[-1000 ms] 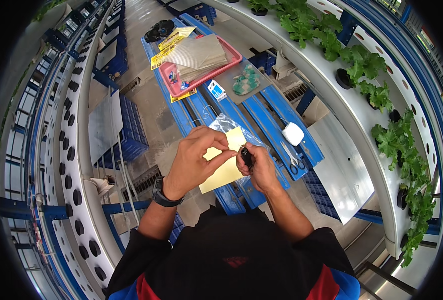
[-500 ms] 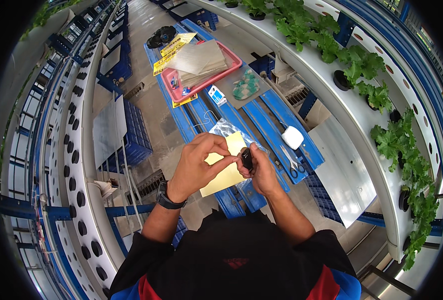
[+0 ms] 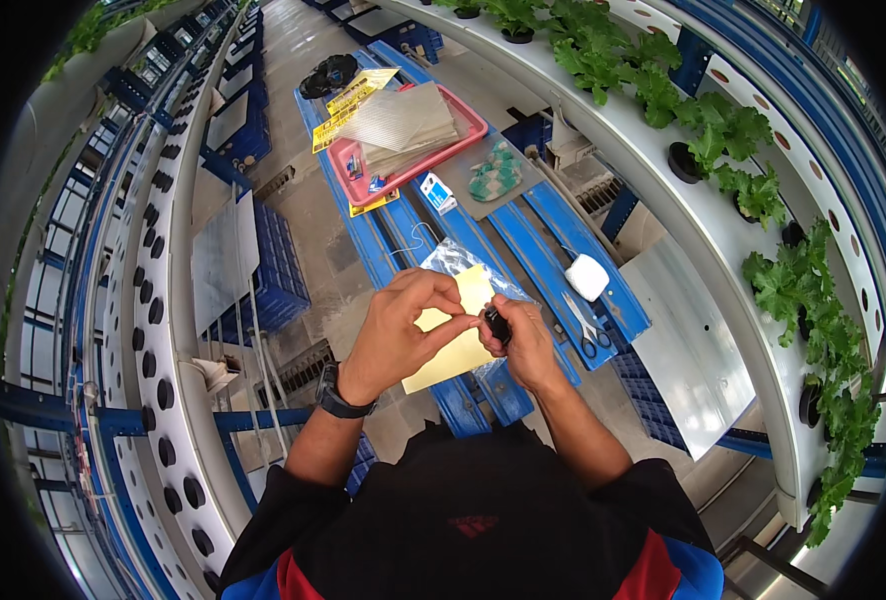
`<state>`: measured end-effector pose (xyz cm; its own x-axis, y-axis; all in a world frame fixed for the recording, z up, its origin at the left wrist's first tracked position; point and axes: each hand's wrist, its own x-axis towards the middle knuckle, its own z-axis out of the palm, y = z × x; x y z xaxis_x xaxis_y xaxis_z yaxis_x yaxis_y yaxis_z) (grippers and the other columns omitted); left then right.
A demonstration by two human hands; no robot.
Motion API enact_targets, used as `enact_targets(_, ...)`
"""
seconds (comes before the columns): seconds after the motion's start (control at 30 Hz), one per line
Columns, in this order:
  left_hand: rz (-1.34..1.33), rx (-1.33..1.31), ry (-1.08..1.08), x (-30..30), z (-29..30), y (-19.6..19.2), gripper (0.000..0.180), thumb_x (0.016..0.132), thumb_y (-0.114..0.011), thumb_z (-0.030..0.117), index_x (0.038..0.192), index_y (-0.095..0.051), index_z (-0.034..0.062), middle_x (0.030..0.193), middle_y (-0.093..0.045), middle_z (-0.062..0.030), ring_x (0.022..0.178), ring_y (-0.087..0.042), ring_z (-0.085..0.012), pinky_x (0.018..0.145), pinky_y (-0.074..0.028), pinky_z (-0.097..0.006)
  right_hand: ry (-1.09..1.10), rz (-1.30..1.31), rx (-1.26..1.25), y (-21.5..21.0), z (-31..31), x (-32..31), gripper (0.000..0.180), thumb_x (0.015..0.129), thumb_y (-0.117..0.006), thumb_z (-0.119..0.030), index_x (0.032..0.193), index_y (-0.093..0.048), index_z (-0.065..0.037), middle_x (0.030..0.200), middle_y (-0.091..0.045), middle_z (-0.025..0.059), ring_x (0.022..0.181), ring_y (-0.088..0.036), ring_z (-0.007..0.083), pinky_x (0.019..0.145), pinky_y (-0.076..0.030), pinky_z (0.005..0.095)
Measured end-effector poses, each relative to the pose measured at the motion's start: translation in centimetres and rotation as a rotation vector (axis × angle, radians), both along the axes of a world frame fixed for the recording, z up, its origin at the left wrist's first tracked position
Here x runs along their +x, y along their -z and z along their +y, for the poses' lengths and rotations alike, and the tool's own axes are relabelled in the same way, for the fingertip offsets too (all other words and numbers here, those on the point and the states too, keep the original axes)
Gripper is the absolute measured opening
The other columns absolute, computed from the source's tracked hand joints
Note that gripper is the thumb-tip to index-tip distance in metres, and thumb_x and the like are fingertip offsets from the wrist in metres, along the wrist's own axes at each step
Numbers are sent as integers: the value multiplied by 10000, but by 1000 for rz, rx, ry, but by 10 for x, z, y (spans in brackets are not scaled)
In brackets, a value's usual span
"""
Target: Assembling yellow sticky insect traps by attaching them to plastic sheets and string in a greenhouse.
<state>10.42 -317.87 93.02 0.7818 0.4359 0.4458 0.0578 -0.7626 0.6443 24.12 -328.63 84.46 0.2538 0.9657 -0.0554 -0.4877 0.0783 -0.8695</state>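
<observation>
Clasping black object [image 3: 496,326], right hand [image 3: 528,348], left hand [image 3: 391,335] grip unclear, blue bench [image 3: 581,228], planted channel [image 3: 708,222]

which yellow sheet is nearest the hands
The plain, pale yellow rectangular sheet below the left hand and right hand; the other yellow sheets, printed, lie farther off by the pink plastic tray.

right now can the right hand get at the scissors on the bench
Probably yes: the scissors lie on the bench just right of the right hand, with nothing seen between, though that hand grips a small black object it might need to put down.
</observation>
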Motion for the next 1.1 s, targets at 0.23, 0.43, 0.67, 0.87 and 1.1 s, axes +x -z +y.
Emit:
enact_targets(0.23, 17, -48, -10, 1, -3, 1, 209, 732, -831, 84, 847, -671, 13, 844, -652, -68, 763, -660, -190, 685, -494, -289, 50, 95, 36, 3, -6, 0, 520, 1020, -335, -489, 875, -552, -40, 579, -433, -7, 512, -350, 70, 483, -250, 228)
enact_targets(0.43, 63, -72, -24, 1, -1, 12, 271, 732, -838, 110, 873, -626, 15, 810, -690, -68, 769, -673, -181, 689, -497, -295, 125, 0, 62, 8, -17, 7, 194, 1006, -501, -242, 1083, -464, -68, 781, -516, 32, 653, -461, 85, 581, -383, 231)
enact_targets(0.67, 139, -288, 15, 4, -14, 22, 312, 734, -839, 117, 899, -594, 16, 770, -715, -64, 782, -680, -140, 699, -488, -281, 298, 3, 145, 10, -42, 14, 202, 937, -596, -56, 1124, -529, -22, 770, -516, -41, 691, -453, 30, 624, -358, 194)
enact_targets(0.87, 146, -394, 107, 4, -17, 22, 341, 741, -833, 94, 928, -553, 34, 751, -722, -35, 756, -632, -84, 730, -451, -255, 46, -146, 56, -1, -47, 19, 250, 842, -722, -28, 1077, -658, 27, 712, -524, -46, 630, -456, 26, 562, -355, 182)
enact_targets(1.1, 145, -447, 154, 1, -22, 28, 333, 745, -831, 104, 924, -556, 44, 762, -723, -26, 751, -609, -74, 749, -444, -251, 105, -159, 96, 8, -47, 17, 120, 880, -700, -69, 959, -661, 14, 656, -541, -29, 571, -469, 34, 527, -374, 204)
